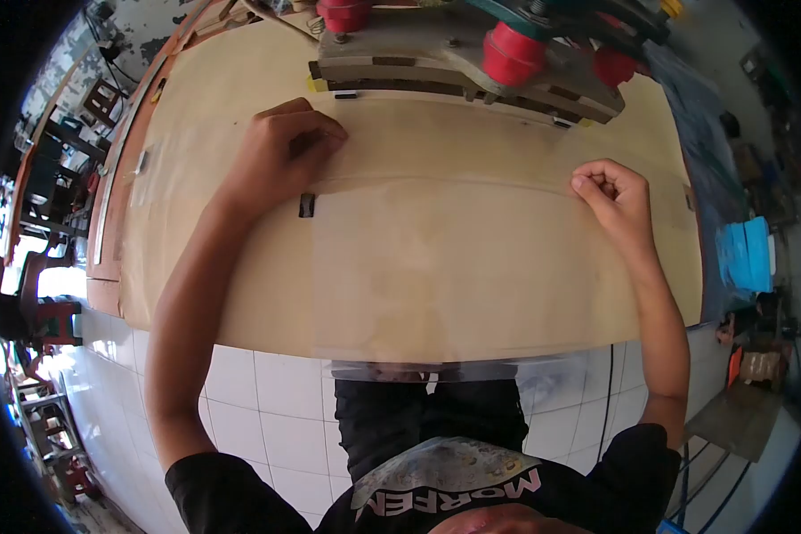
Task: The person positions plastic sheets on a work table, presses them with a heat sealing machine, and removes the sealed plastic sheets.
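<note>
A clear plastic sheet (454,267) lies on the tan table (258,311), its near end hanging over the front edge. At its far left corner my left hand (289,151) is closed, fingers curled, pinching the sheet's edge as far as I can tell. My right hand (612,191) pinches the far right corner between thumb and fingers. Beyond both hands stands a machine with a long metal bar (454,71) and red knobs (513,53). A small black piece (307,206) lies just below my left hand.
Along the table's left side runs a metal strip (116,182). Blue plastic (748,254) is at the right, beside the table. Stools and furniture (53,311) stand at the far left. A dark cable (608,400) runs down to the tiled floor.
</note>
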Demonstrator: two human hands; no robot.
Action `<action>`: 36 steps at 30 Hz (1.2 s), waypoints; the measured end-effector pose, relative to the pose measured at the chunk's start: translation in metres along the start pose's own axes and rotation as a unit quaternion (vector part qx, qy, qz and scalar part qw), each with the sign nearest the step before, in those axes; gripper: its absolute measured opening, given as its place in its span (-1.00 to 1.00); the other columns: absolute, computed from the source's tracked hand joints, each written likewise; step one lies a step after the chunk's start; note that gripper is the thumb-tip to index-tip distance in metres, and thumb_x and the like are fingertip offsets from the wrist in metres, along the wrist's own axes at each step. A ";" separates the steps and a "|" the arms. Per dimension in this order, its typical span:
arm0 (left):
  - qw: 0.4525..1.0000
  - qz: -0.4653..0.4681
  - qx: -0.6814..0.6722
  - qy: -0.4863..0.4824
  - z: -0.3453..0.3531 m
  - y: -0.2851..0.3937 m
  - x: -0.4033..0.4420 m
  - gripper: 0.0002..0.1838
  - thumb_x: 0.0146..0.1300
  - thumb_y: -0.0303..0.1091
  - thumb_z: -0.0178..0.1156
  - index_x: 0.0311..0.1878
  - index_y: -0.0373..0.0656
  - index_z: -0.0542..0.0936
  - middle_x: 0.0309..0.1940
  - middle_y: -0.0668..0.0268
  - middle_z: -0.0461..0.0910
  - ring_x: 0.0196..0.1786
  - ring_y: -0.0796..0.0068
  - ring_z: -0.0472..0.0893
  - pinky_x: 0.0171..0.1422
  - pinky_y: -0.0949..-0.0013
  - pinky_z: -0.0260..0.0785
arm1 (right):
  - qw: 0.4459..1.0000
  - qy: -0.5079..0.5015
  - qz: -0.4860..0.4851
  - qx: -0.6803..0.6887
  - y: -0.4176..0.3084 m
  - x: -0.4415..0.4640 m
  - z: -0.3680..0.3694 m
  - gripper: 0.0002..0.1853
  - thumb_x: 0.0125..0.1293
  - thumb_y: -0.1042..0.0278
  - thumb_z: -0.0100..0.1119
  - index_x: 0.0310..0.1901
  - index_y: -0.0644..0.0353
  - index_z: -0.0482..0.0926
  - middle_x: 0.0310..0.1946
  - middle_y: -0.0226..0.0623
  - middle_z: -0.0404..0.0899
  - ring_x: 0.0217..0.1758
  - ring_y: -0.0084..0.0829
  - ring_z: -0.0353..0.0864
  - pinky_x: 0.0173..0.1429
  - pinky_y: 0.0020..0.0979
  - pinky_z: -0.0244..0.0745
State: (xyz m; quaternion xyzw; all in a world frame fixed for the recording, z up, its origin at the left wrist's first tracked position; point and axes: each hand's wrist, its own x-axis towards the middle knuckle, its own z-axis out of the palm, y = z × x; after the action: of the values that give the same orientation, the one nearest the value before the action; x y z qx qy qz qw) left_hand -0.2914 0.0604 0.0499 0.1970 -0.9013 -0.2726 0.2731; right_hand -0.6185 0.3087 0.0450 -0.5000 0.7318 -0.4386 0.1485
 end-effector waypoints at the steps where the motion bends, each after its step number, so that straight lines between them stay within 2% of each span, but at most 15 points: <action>1: 1.000 0.002 0.004 0.000 0.000 0.000 -0.001 -0.88 0.16 -0.54 0.23 -0.24 -0.28 0.69 -0.40 0.23 0.60 -0.36 0.47 0.59 -0.24 0.42 0.44 | 1.000 0.000 0.003 0.029 0.000 -0.001 0.001 -0.89 0.22 0.44 0.29 -0.31 0.31 0.66 -0.54 -0.50 0.59 -0.50 -0.78 0.42 -0.41 -0.67 0.29; 3: 1.000 0.007 0.008 -0.001 0.001 -0.001 0.000 -0.88 0.14 -0.56 0.23 -0.25 -0.28 0.70 -0.41 0.23 0.57 -0.37 0.45 0.58 -0.27 0.42 0.41 | 1.000 -0.005 0.004 0.012 -0.001 -0.001 -0.002 -0.89 0.22 0.44 0.29 -0.31 0.31 0.66 -0.53 -0.51 0.59 -0.50 -0.79 0.43 -0.41 -0.67 0.29; 5: 1.000 0.017 0.006 0.020 0.003 -0.005 0.000 -0.90 0.12 -0.54 0.26 -0.30 -0.24 0.71 -0.46 0.27 0.58 -0.50 0.51 0.53 -0.37 0.45 0.35 | 1.000 -0.009 0.005 -0.004 -0.001 0.000 -0.003 -0.89 0.22 0.44 0.29 -0.31 0.31 0.66 -0.53 -0.51 0.59 -0.49 -0.79 0.43 -0.41 -0.67 0.30; 11: 1.000 0.020 0.007 0.019 0.003 -0.005 0.000 -0.89 0.10 -0.55 0.26 -0.30 -0.22 0.72 -0.47 0.28 0.57 -0.52 0.53 0.50 -0.39 0.44 0.33 | 1.000 -0.016 0.003 -0.002 -0.005 0.000 -0.003 -0.90 0.23 0.45 0.27 -0.31 0.31 0.66 -0.53 -0.52 0.59 -0.49 -0.78 0.44 -0.41 -0.66 0.32; 17: 1.000 0.000 -0.001 0.012 0.002 -0.001 0.000 -0.88 0.10 -0.57 0.25 -0.30 -0.22 0.72 -0.46 0.28 0.58 -0.49 0.51 0.52 -0.36 0.44 0.35 | 0.999 -0.017 -0.011 -0.049 -0.009 0.001 -0.003 -0.88 0.23 0.46 0.23 -0.23 0.27 0.66 -0.57 -0.49 0.57 -0.53 -0.74 0.44 -0.41 -0.62 0.32; 22: 1.000 0.004 -0.008 0.012 0.001 0.002 0.000 -0.89 0.12 -0.57 0.24 -0.29 -0.24 0.71 -0.44 0.26 0.60 -0.45 0.48 0.56 -0.32 0.43 0.38 | 0.992 -0.023 -0.020 -0.124 -0.018 0.001 -0.002 -0.78 0.18 0.47 0.21 -0.12 0.20 0.66 -0.65 -0.46 0.49 -0.59 -0.71 0.38 -0.44 -0.56 0.30; 27: 0.999 -0.022 -0.021 0.010 -0.001 0.004 -0.003 -0.90 0.14 -0.54 0.24 -0.28 -0.25 0.70 -0.43 0.25 0.61 -0.43 0.47 0.57 -0.28 0.42 0.41 | 0.990 -0.017 -0.031 -0.139 -0.021 0.001 0.001 -0.75 0.17 0.48 0.21 -0.09 0.16 0.67 -0.69 -0.48 0.41 -0.61 -0.71 0.34 -0.46 -0.56 0.25; 29: 0.999 -0.003 -0.034 0.023 -0.001 0.003 -0.002 -0.90 0.15 -0.53 0.24 -0.27 -0.26 0.69 -0.43 0.24 0.61 -0.43 0.46 0.57 -0.28 0.42 0.41 | 0.989 -0.017 -0.038 -0.139 -0.021 0.001 0.001 -0.74 0.17 0.49 0.20 -0.08 0.16 0.67 -0.70 -0.49 0.38 -0.61 -0.70 0.32 -0.47 -0.56 0.23; 33: 1.000 -0.011 0.012 -0.003 -0.005 0.005 -0.003 -0.86 0.21 -0.47 0.22 -0.22 -0.26 0.70 -0.40 0.23 0.60 -0.37 0.43 0.58 -0.24 0.39 0.41 | 0.990 -0.020 -0.023 -0.136 -0.021 0.002 0.002 -0.74 0.19 0.49 0.20 -0.07 0.17 0.66 -0.70 -0.52 0.33 -0.63 -0.71 0.25 -0.49 -0.56 0.18; 36: 1.000 0.002 0.016 0.004 -0.003 0.001 -0.003 -0.87 0.17 -0.49 0.24 -0.22 -0.24 0.71 -0.41 0.22 0.60 -0.36 0.41 0.58 -0.24 0.37 0.41 | 0.990 -0.020 -0.030 -0.138 -0.021 0.002 0.002 -0.75 0.21 0.49 0.20 -0.06 0.18 0.66 -0.70 -0.54 0.32 -0.63 -0.72 0.23 -0.50 -0.56 0.16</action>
State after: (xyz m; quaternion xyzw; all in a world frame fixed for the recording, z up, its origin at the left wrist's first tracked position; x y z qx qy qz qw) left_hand -0.2876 0.0609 0.0516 0.2011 -0.9047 -0.2569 0.2741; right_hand -0.6056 0.3035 0.0607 -0.5461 0.7670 -0.3272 0.0800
